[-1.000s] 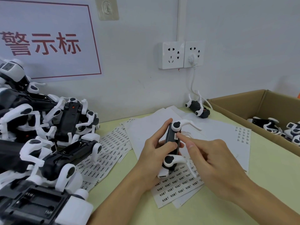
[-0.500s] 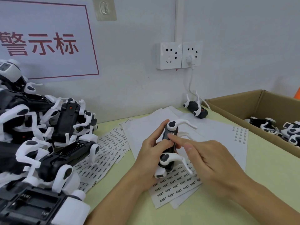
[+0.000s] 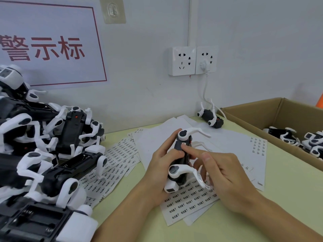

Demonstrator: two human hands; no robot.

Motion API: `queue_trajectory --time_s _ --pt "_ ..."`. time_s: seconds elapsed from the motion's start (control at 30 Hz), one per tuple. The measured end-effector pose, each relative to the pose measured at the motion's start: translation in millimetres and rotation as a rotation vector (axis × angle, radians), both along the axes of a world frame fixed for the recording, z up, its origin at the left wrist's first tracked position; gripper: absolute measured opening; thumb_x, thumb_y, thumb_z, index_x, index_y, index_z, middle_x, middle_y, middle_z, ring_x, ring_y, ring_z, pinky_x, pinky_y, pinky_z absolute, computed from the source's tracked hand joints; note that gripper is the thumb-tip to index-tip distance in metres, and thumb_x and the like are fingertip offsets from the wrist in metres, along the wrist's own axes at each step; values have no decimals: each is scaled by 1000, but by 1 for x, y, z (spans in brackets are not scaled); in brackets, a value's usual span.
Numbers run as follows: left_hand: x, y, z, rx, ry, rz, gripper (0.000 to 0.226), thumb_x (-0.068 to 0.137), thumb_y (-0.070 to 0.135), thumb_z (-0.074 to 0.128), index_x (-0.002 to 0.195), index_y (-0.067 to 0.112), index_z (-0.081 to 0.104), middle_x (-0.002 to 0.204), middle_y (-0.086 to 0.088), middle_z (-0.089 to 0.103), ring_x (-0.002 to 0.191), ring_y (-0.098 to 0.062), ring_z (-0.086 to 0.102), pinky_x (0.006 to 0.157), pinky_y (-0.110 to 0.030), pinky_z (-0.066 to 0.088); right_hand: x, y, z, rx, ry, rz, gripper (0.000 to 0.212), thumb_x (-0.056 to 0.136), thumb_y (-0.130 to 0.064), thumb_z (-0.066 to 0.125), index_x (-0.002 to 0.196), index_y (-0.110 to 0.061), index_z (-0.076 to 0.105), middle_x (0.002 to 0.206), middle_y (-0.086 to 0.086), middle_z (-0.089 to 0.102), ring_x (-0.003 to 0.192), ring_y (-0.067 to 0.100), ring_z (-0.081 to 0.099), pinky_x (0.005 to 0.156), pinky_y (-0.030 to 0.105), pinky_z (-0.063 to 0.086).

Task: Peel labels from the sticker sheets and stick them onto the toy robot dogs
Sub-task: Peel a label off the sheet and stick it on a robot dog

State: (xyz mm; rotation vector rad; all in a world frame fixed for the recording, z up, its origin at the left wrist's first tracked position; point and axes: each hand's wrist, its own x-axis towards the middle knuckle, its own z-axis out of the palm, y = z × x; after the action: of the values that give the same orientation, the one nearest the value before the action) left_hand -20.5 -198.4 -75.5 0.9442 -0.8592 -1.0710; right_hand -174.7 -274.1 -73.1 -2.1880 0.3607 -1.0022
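Left hand (image 3: 162,165) grips glossy black-and-white plastic toy dog (image 3: 181,159); right hand (image 3: 225,173) forefinger presses its label.

Red-lettered wall sign (image 3: 45,44); clear hook (image 3: 114,10); double socket (image 3: 192,61) with plugged white cable (image 3: 205,89); cardboard box (image 3: 253,116) at right.

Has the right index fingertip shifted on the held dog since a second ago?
Yes. The right hand fingertip slid down the toy robot dog, away from its upper white leg joint.

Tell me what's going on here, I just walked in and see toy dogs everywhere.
A person is labelling toy robot dogs. The left hand grips one toy dog above the sticker sheets, while the right hand presses a small label onto its dark body with the index fingertip. More dogs are piled at left and lie in the cardboard box.
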Motion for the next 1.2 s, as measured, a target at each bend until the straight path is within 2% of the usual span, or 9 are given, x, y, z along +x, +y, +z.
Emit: queue_trajectory --time_s 0.1,0.17,0.23,0.33,0.47,0.6,0.7,0.93,1.2 --pt "-1 1 1 5 -39 16 57 80 17 58 132 41 59 105 -10 71 90 -29 57 76 -40 44 1 1 1 6 -120 -70 43 101 -33 34 108 -25 75 73 -3 65 68 12 63 61 16 43" --pt "-1 2 2 22 -61 23 56 80 19 59 130 45 57 100 -12 69 81 -29 57 64 -34 47 3 2 3 110 -168 -138 34 100 -28 41 92 -23 74 75 -6 67 68 13 64 59 18 46" --pt "-1 2 1 19 -70 17 59 81 16 61 131 45 55 100 -16 66 80 -31 59 62 -35 50 6 2 5 258 -131 -186 26 101 -28 51 86 -24 71 78 -8 70 68 9 65 63 21 49" --pt "-2 3 0 -33 -82 -25 62 82 5 62 133 40 54 104 -18 65 84 -31 65 70 -38 55 9 3 6 447 -62 -180 12 94 -33 60 90 -28 71 84 -11 74 77 6 69 78 33 54" --pt "-3 3 0 -49 -93 -64 63 83 0 61 133 39 54 108 -16 64 85 -31 64 73 -36 56 10 8 7 630 -53 -26 27 85 -53 66 101 -34 76 96 -5 77 87 16 74 87 39 55" --pt "-4 5 0 -34 -191 -54 64 84 4 65 134 42 53 112 -13 66 88 -31 67 78 -37 56 12 8 9 725 -46 66 20 93 -39 61 101 -32 78 99 2 78 93 24 75 86 36 57" --pt "-5 5 1 -32 -270 -52 65 83 6 63 134 46 53 106 -8 67 82 -26 65 74 -35 54 10 5 8 811 6 81 25 96 -37 58 103 -25 79 101 10 77 96 30 74 94 48 55" --pt "-5 4 -1 -52 -271 -57 68 81 5 62 135 46 53 101 -6 67 82 -30 62 77 -41 51 6 2 9 848 -10 69 31 86 -37 67 106 -16 78 104 14 76 98 35 72 96 50 54" --pt "-2 3 -1 -59 -221 -51 66 82 4 59 135 44 54 93 -7 66 79 -29 59 73 -37 51 7 -1 6 894 -6 106 43 81 -41 67 109 -10 76 109 24 72 100 37 70 99 51 50"
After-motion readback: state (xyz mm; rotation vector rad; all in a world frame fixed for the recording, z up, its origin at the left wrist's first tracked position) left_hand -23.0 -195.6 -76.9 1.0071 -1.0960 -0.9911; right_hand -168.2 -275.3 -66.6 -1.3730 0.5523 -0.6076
